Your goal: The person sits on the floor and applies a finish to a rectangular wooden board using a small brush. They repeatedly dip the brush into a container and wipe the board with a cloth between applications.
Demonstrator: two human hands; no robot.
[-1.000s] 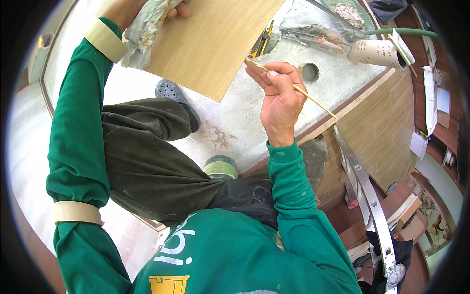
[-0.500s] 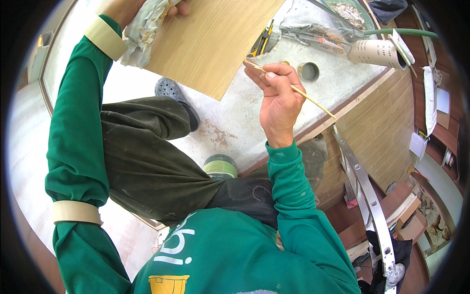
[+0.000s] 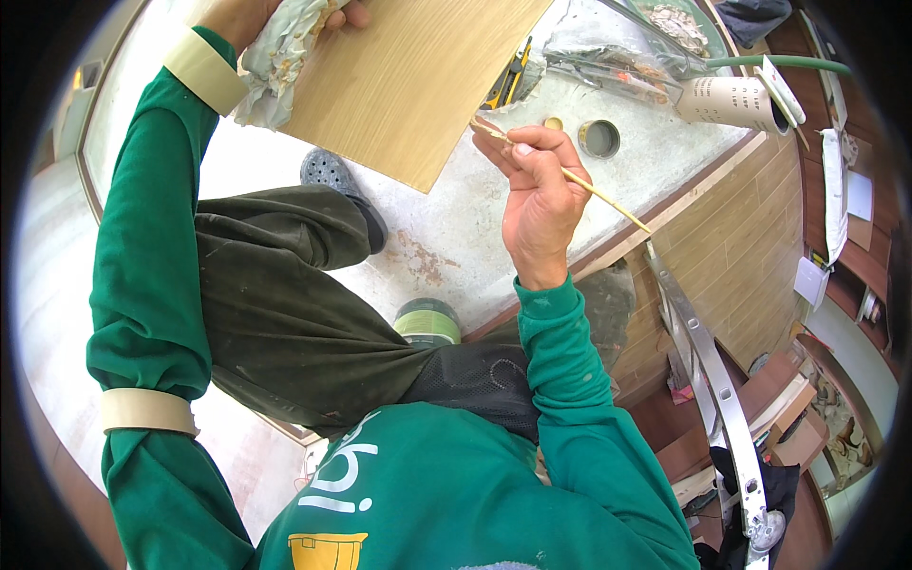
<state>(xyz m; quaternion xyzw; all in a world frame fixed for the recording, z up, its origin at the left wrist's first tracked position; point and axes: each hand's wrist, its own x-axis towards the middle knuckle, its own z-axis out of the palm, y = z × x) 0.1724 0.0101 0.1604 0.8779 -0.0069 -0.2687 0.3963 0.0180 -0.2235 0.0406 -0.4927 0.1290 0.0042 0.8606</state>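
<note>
My right hand (image 3: pixel 546 195) is closed round a thin, pale wooden stick (image 3: pixel 608 201). Its lumpy, whitish tip is close to the right edge of a light wood-grain board (image 3: pixel 399 90). At the upper left, my left hand (image 3: pixel 237 21) is closed on a crumpled, stained whitish rag (image 3: pixel 277 71). The fingertips of that hand show at the rag's far side, over the board; whether they also grip the board I cannot tell. Beyond the right hand stand a small open tin (image 3: pixel 598 139) and a little round yellowish lid or cap (image 3: pixel 553 123).
A yellow-and-black cutter (image 3: pixel 513 74) lies beside the board. Clear plastic wrapping (image 3: pixel 617 71) and a printed cardboard tube (image 3: pixel 731 102) are farther right. A green-labelled tub (image 3: pixel 427 321) stands between my legs. A metal ladder-like rail (image 3: pixel 698 351) runs along the right.
My right hand and the stick have shifted very slightly, uncovering more of the small lid. The left hand, rag and board look almost unchanged.
</note>
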